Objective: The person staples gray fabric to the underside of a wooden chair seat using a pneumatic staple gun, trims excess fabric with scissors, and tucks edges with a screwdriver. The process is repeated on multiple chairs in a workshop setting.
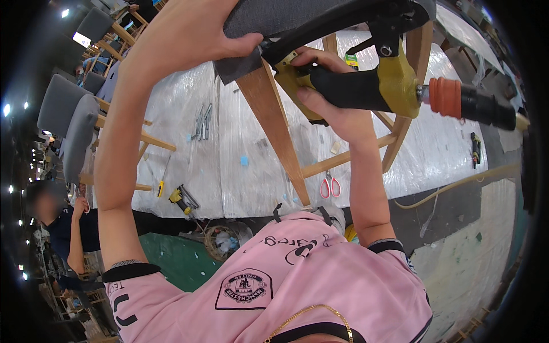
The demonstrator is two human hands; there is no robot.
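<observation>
Crosswise lies the yellow air tool [402, 91], wrapped by the right hand [342, 118], beside the left hand [191, 28], thumb pressing grey upholstery [280, 17], fingers hidden.

Chair [264, 103]: on the table [223, 171], one leg by the near edge's middle.
Scissors [336, 187]: near edge, just right of that leg.
Held staple gun [354, 88]: in the right hand [341, 118], beside the seat.
Metal strips [204, 121]: surface's left half.
Screwdriver [160, 188]: near left corner.
Second gun [182, 198]: near edge, right of screwdriver.

pneumatic gun [398, 86] | yellow-black | in right hand [336, 115] | chair [266, 20] | grey-upholstered, wooden-legged
</observation>
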